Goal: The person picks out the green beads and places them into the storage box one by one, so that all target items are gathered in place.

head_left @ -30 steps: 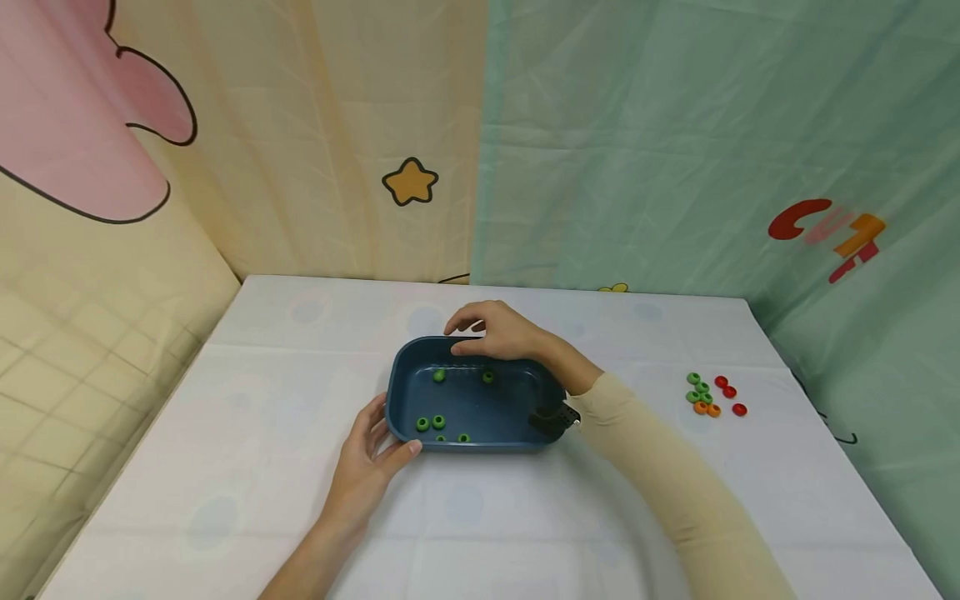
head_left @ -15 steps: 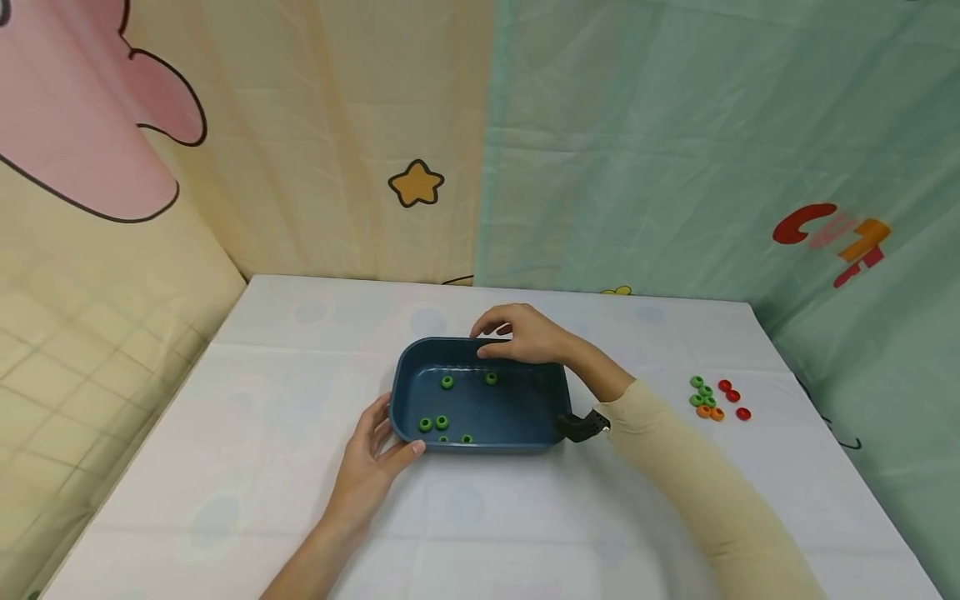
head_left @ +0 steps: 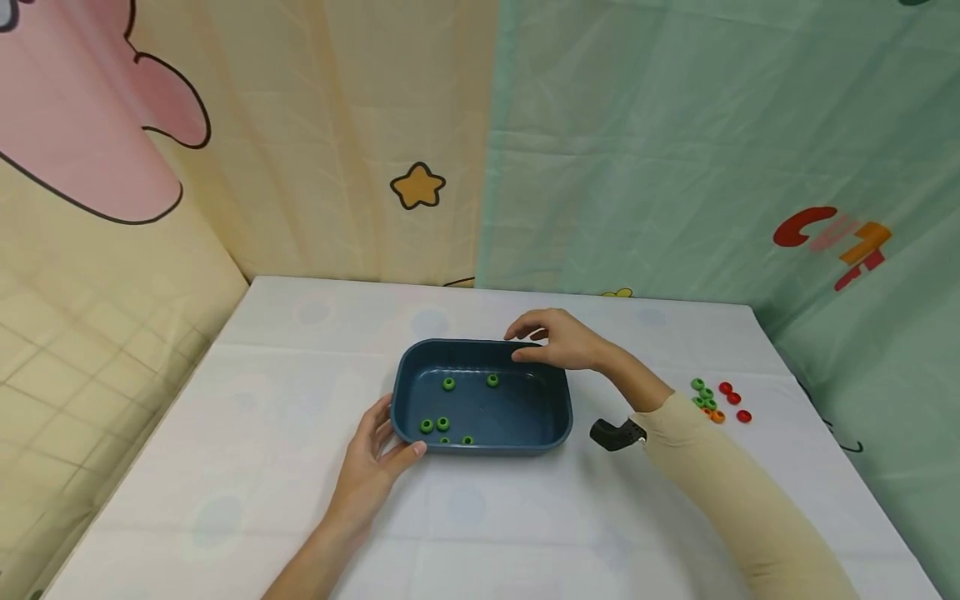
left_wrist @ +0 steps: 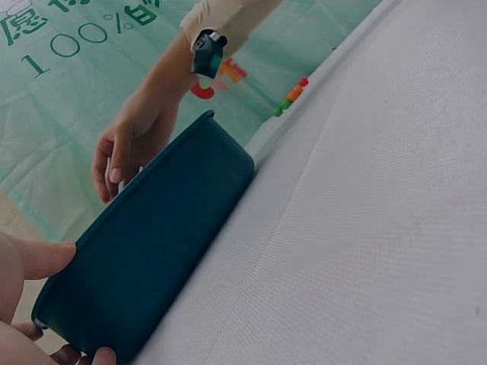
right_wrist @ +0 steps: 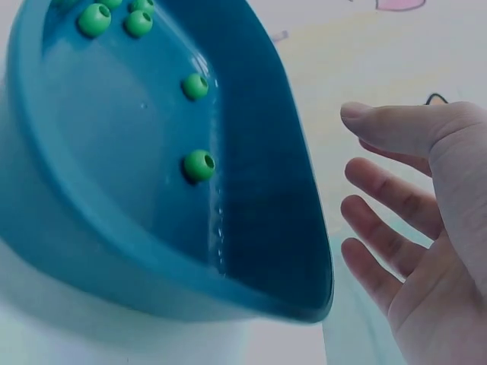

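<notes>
A dark blue tray (head_left: 495, 408) stands on the white table, and several green beads (head_left: 448, 384) lie inside, mostly in its left half. My left hand (head_left: 367, 467) grips the tray's near left corner, its thumb on the rim and its fingers round the side; the left wrist view shows the thumb against the tray's wall (left_wrist: 160, 236). Over the far rim near the right corner is my right hand (head_left: 566, 339), loosely bent. In the right wrist view that hand (right_wrist: 426, 198) has spread fingers and nothing in them, beside the tray (right_wrist: 259, 152).
Right of the tray lie loose beads: several green ones (head_left: 698, 384), orange ones (head_left: 717, 417) partly behind the right sleeve (head_left: 720, 475), and three red ones (head_left: 744, 416). Printed curtains (head_left: 637, 150) hang behind the table (head_left: 480, 533).
My right hand has shifted right along the tray's far rim, its wrist strap now off the tray. My left hand keeps its grip. The whole head view has shifted slightly.
</notes>
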The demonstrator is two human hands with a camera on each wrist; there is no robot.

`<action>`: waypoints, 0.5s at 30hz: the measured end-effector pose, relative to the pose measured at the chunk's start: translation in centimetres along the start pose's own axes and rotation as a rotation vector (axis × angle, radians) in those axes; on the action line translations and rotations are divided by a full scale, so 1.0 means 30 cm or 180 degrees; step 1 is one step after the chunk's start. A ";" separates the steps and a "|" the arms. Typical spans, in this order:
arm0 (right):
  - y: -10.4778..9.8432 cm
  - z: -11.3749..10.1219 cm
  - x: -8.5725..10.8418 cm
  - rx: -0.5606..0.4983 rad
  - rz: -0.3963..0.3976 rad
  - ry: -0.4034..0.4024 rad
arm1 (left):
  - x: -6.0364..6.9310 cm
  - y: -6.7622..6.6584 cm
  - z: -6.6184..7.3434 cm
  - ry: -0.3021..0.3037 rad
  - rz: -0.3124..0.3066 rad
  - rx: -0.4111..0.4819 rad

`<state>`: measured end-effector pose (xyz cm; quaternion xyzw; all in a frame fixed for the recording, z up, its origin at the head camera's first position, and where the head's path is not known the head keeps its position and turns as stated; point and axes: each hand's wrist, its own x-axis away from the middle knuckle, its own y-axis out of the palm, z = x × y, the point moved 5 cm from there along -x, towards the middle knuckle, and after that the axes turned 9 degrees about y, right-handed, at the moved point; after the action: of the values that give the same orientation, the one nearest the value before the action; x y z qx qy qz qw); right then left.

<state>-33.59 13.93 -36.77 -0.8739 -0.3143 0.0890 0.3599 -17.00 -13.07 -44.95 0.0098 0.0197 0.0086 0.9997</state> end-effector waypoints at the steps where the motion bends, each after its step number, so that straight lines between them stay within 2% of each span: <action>1: -0.003 0.006 0.005 0.0003 0.0007 0.0006 | 0.001 0.000 0.000 0.0003 0.0001 0.0000; 15: -0.054 0.071 0.071 0.0034 0.0098 0.0181 | 0.000 -0.001 0.000 0.0016 -0.0008 0.0009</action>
<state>-33.50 17.34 -37.05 -0.8789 -0.2900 0.0713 0.3720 -17.00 -13.09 -44.94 0.0111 0.0222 0.0073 0.9997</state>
